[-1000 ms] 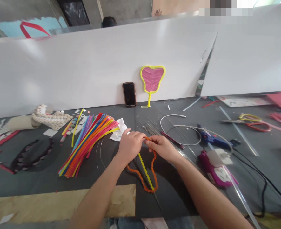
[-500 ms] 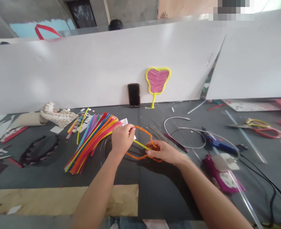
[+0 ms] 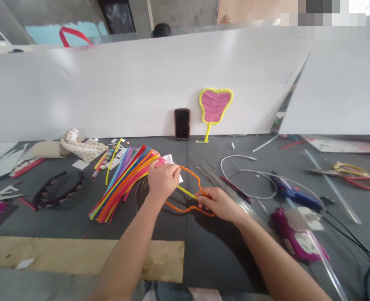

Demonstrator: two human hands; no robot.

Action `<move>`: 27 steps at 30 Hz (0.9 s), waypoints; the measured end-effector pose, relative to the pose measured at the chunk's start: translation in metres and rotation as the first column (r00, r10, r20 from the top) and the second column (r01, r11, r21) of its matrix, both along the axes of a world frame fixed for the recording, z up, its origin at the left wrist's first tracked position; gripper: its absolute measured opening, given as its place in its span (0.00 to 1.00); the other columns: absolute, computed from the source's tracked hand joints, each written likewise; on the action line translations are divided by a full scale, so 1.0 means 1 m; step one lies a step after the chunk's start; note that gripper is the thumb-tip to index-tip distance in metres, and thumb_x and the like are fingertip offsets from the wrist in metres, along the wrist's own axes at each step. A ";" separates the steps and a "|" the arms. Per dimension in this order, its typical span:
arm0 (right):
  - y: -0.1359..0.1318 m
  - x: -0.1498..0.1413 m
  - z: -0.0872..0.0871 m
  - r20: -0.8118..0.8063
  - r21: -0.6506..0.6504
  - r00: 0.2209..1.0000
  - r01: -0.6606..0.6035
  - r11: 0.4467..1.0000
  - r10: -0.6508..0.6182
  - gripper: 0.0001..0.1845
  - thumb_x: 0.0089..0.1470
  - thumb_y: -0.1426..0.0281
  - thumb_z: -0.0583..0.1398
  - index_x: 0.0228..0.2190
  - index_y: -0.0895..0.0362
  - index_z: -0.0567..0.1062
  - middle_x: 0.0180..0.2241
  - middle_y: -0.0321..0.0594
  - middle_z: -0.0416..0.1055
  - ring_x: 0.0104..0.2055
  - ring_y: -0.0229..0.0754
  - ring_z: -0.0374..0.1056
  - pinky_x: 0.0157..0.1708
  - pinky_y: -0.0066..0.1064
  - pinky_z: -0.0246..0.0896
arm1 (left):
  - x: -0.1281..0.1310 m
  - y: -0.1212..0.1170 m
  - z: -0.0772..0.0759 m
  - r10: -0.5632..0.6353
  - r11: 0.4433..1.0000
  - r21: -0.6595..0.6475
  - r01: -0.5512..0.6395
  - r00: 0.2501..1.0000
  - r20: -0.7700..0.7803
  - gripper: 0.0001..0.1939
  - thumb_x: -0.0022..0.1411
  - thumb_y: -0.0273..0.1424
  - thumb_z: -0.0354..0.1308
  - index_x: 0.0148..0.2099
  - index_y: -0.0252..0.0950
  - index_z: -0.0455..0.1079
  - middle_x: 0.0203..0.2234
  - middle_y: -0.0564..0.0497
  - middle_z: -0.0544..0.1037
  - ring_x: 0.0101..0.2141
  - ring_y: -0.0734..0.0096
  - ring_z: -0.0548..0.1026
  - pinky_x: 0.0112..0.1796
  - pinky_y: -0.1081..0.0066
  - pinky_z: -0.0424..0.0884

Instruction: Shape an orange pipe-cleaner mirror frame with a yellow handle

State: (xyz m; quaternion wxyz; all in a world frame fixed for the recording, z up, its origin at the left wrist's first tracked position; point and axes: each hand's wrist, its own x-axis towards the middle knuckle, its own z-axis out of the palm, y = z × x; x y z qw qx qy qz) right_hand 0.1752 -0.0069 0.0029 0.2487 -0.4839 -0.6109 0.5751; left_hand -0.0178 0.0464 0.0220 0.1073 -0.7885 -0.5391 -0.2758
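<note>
Between my hands, above the dark table, is an orange pipe cleaner frame (image 3: pixel 185 210) bent into a wavy outline, with a yellow twisted pipe cleaner (image 3: pixel 186 192) running across its inside. My left hand (image 3: pixel 163 179) is closed on the frame's left side, hiding that end. The fingers of my right hand (image 3: pixel 214 202) pinch the right end, where yellow meets orange. A fanned bundle of colourful pipe cleaners (image 3: pixel 125 184) lies just left of my left hand. A pink shape edged in yellow (image 3: pixel 216 106) stands on a yellow stem against the white board.
A phone (image 3: pixel 182 124) leans on the board (image 3: pixel 125 88). Thin metal wires (image 3: pixel 218 179), a coiled cable (image 3: pixel 235 156), a blue glue gun (image 3: pixel 297 194), a purple power strip (image 3: pixel 300 240) and scissors (image 3: pixel 344 172) lie to the right. A dark headband (image 3: pixel 59 190) lies to the left.
The camera view has shifted slightly, so the scene sits a little further right. My right fingers have closed more tightly around the yellow piece's end. My left hand keeps its hold.
</note>
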 end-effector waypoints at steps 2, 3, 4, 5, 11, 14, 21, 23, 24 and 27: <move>0.000 0.000 0.000 -0.003 -0.001 1.000 -0.009 1.000 0.009 0.11 0.51 0.64 0.54 0.29 0.58 0.72 0.24 0.35 0.69 0.23 0.33 0.61 0.23 0.24 0.55 | 0.000 -0.001 0.000 0.010 1.000 0.017 -0.010 1.000 -0.002 0.11 0.59 0.29 0.51 0.28 0.41 0.73 0.26 0.54 0.80 0.28 0.67 0.75 0.47 0.60 0.58; 0.000 0.000 0.000 -0.003 -0.004 1.000 -0.014 1.000 0.014 0.11 0.51 0.64 0.54 0.29 0.58 0.72 0.24 0.35 0.69 0.23 0.33 0.61 0.23 0.24 0.55 | 0.001 -0.001 0.000 0.017 1.000 0.026 -0.017 1.000 -0.005 0.11 0.59 0.29 0.51 0.27 0.41 0.72 0.25 0.55 0.80 0.27 0.68 0.75 0.48 0.59 0.58; 0.000 0.000 0.001 -0.002 -0.009 1.000 -0.015 1.000 0.015 0.11 0.51 0.64 0.54 0.29 0.58 0.72 0.24 0.35 0.69 0.23 0.32 0.60 0.23 0.24 0.55 | 0.001 -0.001 0.000 0.023 0.999 0.033 -0.023 1.000 -0.010 0.12 0.59 0.29 0.51 0.26 0.41 0.72 0.24 0.55 0.80 0.27 0.68 0.74 0.48 0.59 0.57; 0.000 0.000 0.001 -0.002 -0.013 1.000 -0.016 1.000 0.016 0.11 0.51 0.64 0.54 0.29 0.58 0.72 0.24 0.35 0.69 0.22 0.32 0.60 0.22 0.24 0.54 | 0.001 -0.001 0.000 0.029 0.999 0.039 -0.028 0.999 -0.014 0.13 0.59 0.29 0.51 0.25 0.41 0.72 0.23 0.54 0.79 0.26 0.68 0.74 0.48 0.59 0.57; 0.001 0.001 0.003 -0.021 -0.009 1.000 -0.011 1.000 0.011 0.12 0.51 0.63 0.55 0.26 0.59 0.71 0.23 0.35 0.68 0.22 0.32 0.59 0.21 0.23 0.54 | 0.002 -0.001 0.002 0.029 1.000 0.008 -0.029 0.999 -0.017 0.12 0.60 0.30 0.50 0.28 0.41 0.73 0.24 0.55 0.80 0.27 0.68 0.75 0.49 0.59 0.56; 0.001 0.001 0.001 -0.031 0.001 0.999 0.007 1.000 -0.007 0.11 0.51 0.63 0.55 0.26 0.58 0.71 0.22 0.35 0.68 0.22 0.32 0.60 0.21 0.23 0.55 | 0.002 0.000 0.002 0.020 1.000 -0.010 -0.021 1.000 -0.007 0.11 0.61 0.31 0.50 0.32 0.41 0.73 0.27 0.54 0.80 0.29 0.67 0.75 0.49 0.59 0.56; -0.002 -0.004 -0.004 -0.077 -0.042 0.997 0.004 0.999 -0.007 0.10 0.50 0.63 0.55 0.26 0.57 0.70 0.22 0.34 0.67 0.20 0.33 0.60 0.19 0.24 0.55 | 0.002 -0.002 0.001 0.044 0.998 0.041 -0.043 0.999 -0.027 0.15 0.62 0.32 0.48 0.25 0.40 0.70 0.20 0.53 0.77 0.25 0.68 0.72 0.49 0.58 0.55; -0.003 -0.005 -0.006 -0.081 -0.044 0.997 0.002 0.999 -0.006 0.11 0.50 0.62 0.55 0.27 0.57 0.71 0.22 0.34 0.67 0.20 0.33 0.60 0.19 0.24 0.55 | 0.002 -0.002 0.002 0.041 0.998 0.055 -0.039 0.998 -0.044 0.16 0.62 0.31 0.48 0.23 0.40 0.69 0.18 0.53 0.75 0.23 0.69 0.71 0.48 0.58 0.55; -0.003 -0.005 -0.007 -0.075 -0.038 0.997 0.001 0.999 -0.004 0.11 0.50 0.62 0.56 0.28 0.57 0.71 0.22 0.34 0.68 0.21 0.33 0.60 0.19 0.24 0.55 | 0.002 -0.003 0.002 0.042 0.997 0.061 -0.039 0.998 -0.046 0.16 0.61 0.31 0.48 0.22 0.40 0.68 0.17 0.53 0.74 0.23 0.69 0.70 0.48 0.58 0.55; -0.003 -0.006 -0.009 -0.052 -0.021 0.999 -0.013 1.000 0.012 0.10 0.50 0.63 0.55 0.28 0.57 0.71 0.22 0.34 0.68 0.21 0.32 0.60 0.20 0.23 0.55 | 0.002 -0.003 0.001 0.042 0.997 0.067 -0.039 0.998 -0.039 0.17 0.60 0.29 0.48 0.20 0.39 0.66 0.16 0.54 0.72 0.23 0.70 0.69 0.48 0.59 0.56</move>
